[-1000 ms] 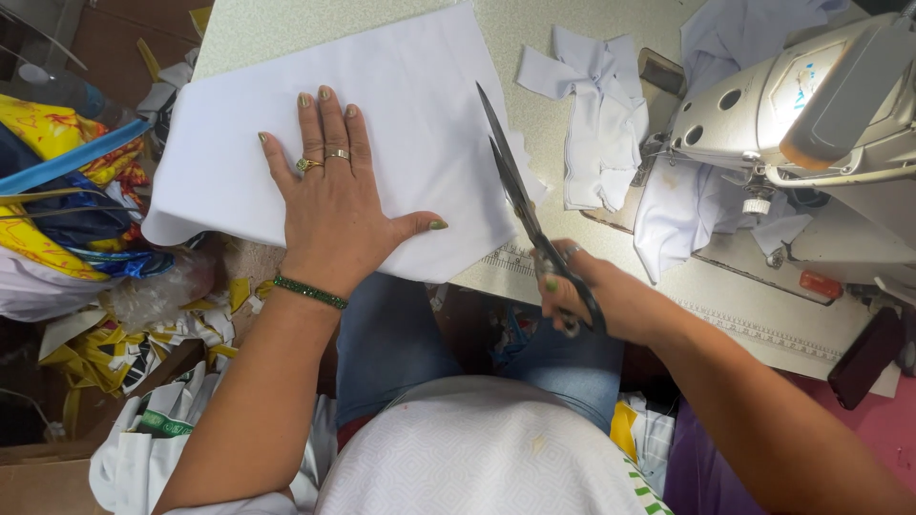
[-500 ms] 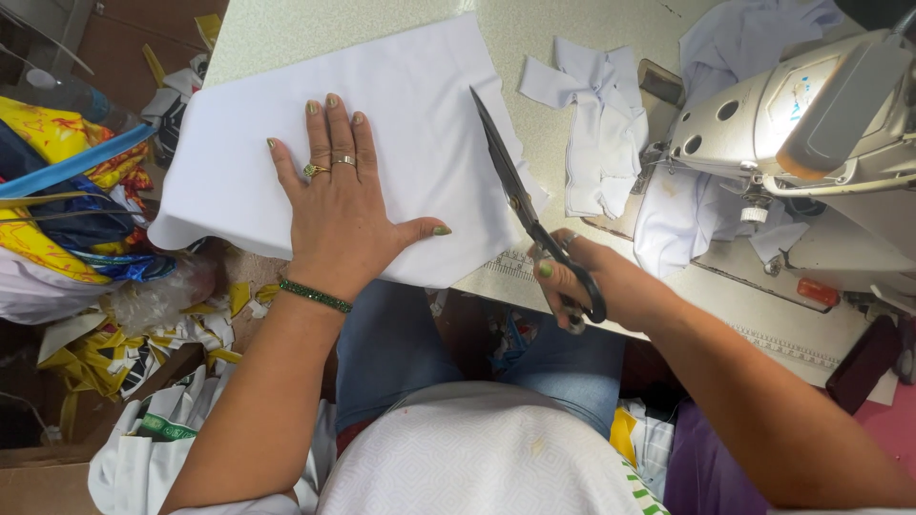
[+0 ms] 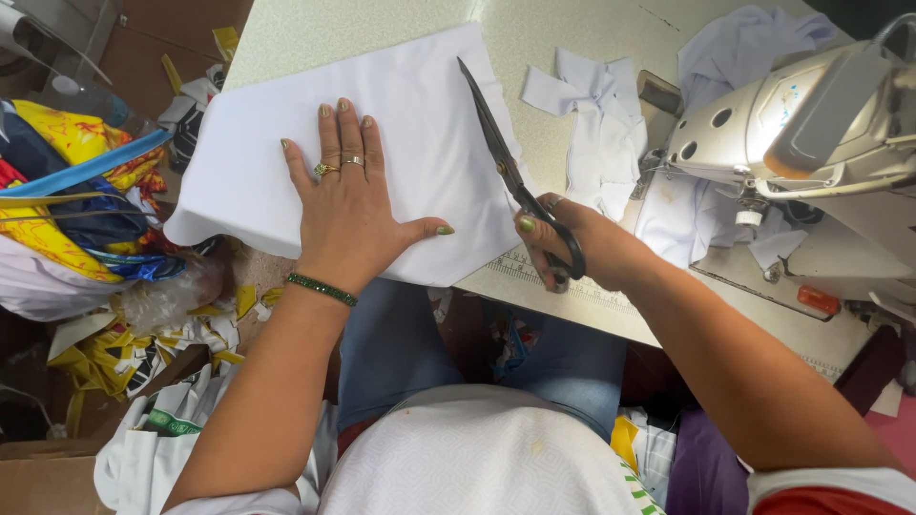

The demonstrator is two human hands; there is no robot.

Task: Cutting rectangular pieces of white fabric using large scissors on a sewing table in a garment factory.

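Observation:
A folded white cloth (image 3: 410, 124) lies on the pale table (image 3: 534, 38), its left part hanging over the table's edge. My left hand (image 3: 348, 205) presses flat on the cloth, fingers spread, with rings and a green bracelet. My right hand (image 3: 572, 243) grips the handles of large black scissors (image 3: 506, 167). The blades lie shut along the cloth's right edge, pointing away from me.
White cloth scraps (image 3: 592, 124) lie right of the scissors. A grey sewing machine (image 3: 811, 114) stands at the right with more white cloth around it. Coloured fabric and bags (image 3: 76, 210) pile up on the floor at the left.
The scissors have slid forward along the cloth's right edge with my right hand following. My left hand stays pressed on the cloth.

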